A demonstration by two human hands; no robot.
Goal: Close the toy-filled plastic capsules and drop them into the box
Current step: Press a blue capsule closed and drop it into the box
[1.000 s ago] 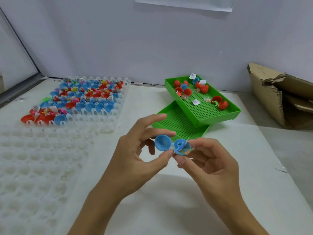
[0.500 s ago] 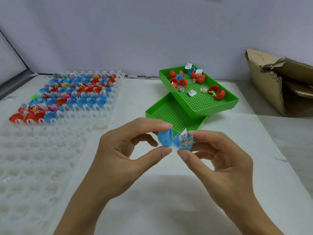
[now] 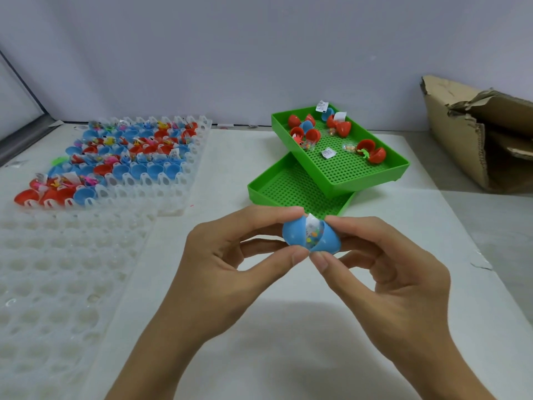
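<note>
Holding the hinged blue plastic capsule (image 3: 311, 236) above the table between our left hand (image 3: 230, 272) and right hand (image 3: 395, 284), each pinching one half, we note its long axis runs left-right; a paper slip protrudes from the remaining gap.

Your one camera sits on your head (no second view), looking forward and down, close over your hands (image 3: 311, 272) and the bench (image 3: 288, 356).

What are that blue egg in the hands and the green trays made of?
The blue capsule looks like smooth, slightly glossy plastic, thin-shelled at its open seam. The green trays look like rigid moulded plastic, matte, with perforated grid floors. Both are judged by look only.
</note>
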